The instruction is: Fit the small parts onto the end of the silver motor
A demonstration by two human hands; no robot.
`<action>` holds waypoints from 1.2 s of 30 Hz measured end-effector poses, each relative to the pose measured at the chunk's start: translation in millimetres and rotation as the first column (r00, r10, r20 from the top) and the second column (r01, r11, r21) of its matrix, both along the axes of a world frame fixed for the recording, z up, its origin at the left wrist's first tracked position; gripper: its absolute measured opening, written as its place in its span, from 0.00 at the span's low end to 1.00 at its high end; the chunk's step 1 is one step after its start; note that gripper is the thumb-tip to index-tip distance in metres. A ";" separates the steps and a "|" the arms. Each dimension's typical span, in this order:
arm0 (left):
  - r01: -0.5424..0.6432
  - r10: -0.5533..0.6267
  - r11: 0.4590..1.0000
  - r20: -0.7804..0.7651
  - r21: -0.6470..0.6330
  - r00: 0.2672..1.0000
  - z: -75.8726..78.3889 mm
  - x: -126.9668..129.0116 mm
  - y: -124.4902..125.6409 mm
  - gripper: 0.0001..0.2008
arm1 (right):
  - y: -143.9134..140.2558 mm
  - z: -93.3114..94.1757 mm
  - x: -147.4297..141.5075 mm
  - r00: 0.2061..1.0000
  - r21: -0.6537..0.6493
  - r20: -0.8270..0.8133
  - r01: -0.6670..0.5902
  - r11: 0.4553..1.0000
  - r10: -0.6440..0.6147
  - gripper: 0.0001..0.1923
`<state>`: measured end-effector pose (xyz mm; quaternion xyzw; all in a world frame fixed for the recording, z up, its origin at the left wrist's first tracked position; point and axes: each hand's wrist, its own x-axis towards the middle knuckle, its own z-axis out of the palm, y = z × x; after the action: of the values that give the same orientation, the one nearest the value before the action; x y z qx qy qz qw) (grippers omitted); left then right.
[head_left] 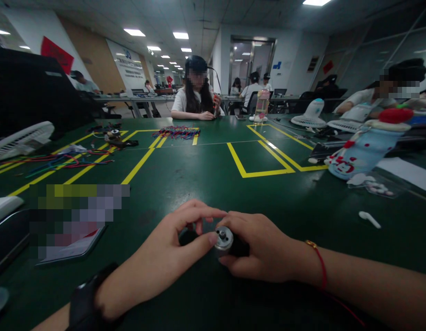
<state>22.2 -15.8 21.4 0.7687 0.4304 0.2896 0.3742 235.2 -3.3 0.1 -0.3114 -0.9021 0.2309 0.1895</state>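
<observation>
From the head view, your right hand (264, 250) is wrapped closed around a small motor (224, 239), holding it low over the green table (206, 174) near its front edge, with the metal end cap turned up toward you. Your left hand (171, 250) is pinched in from the other side, thumb tip touching the rim of the cap and the forefinger curled over the top; whether it grips anything of its own there is hidden behind the fingers. To work that end well, I would keep the right hand firm and still so the body cannot roll, and let only the left fingertips do the fine work, square to the shaft. The motor shows as a short round can, dark on the body, with a shiny silver face and a little stub at its centre. A dark ring-like part (187, 236) lies just beside it under your left fingers. A white earbud (369, 219) lies well apart to your right.
</observation>
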 end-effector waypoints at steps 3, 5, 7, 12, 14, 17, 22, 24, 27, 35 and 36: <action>-0.103 0.105 0.993 0.029 -0.063 0.994 -9.4 -13.8 12.3 0.13 | 0.1 0.8 1.0 1.000 -0.008 -0.010 -0.004 1.000 0.004 0.16; -0.189 0.192 0.978 0.028 -0.082 0.981 -15.6 -23.8 22.4 0.11 | 0.1 1.6 1.6 1.000 -0.013 -0.007 -0.006 1.000 0.006 0.16; -0.280 0.291 0.950 0.066 -0.141 0.954 -20.6 -32.0 31.0 0.11 | 0.1 2.3 2.2 1.000 -0.017 0.000 -0.004 1.000 0.004 0.15; -0.285 0.417 0.887 0.361 -0.364 0.834 -27.4 -39.7 40.1 0.11 | 0.2 3.0 3.1 1.000 -0.025 -0.004 -0.002 1.000 0.002 0.16; -0.259 0.421 0.883 0.418 -0.391 0.805 -28.6 -39.9 40.3 0.10 | 0.2 2.9 3.0 1.000 -0.028 -0.007 -0.005 1.000 0.004 0.16; -0.274 0.414 0.889 0.389 -0.367 0.823 -28.5 -39.8 39.2 0.10 | -0.2 3.1 2.6 1.000 -0.028 -0.008 -0.006 1.000 0.006 0.16; -0.202 0.221 0.964 0.104 -0.172 0.970 -21.0 -34.7 30.6 0.11 | -1.5 3.1 2.5 1.000 -0.027 -0.010 -0.004 1.000 0.004 0.16; -0.032 0.032 0.996 -0.002 -0.077 0.999 -16.7 -29.5 24.2 0.10 | -1.8 2.4 2.6 1.000 -0.026 -0.012 -0.001 1.000 0.000 0.16; 0.120 -0.120 0.993 -0.032 -0.006 0.992 -11.1 -19.6 13.5 0.11 | -1.4 1.4 2.2 1.000 -0.017 -0.010 0.003 1.000 -0.003 0.15; 0.043 -0.045 0.991 0.011 0.127 0.999 -3.5 4.6 -4.1 0.05 | 0.0 -0.4 0.8 1.000 -0.008 0.018 0.001 1.000 -0.001 0.14; 0.035 -0.038 0.991 0.020 0.130 0.999 -3.0 5.5 -5.0 0.05 | 0.1 -0.9 0.9 1.000 -0.007 0.019 -0.002 1.000 0.002 0.14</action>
<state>27.7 -20.8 18.4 0.7960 0.3922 0.3186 0.3334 236.1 -3.1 -0.8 -0.3136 -0.9033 0.2313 0.1794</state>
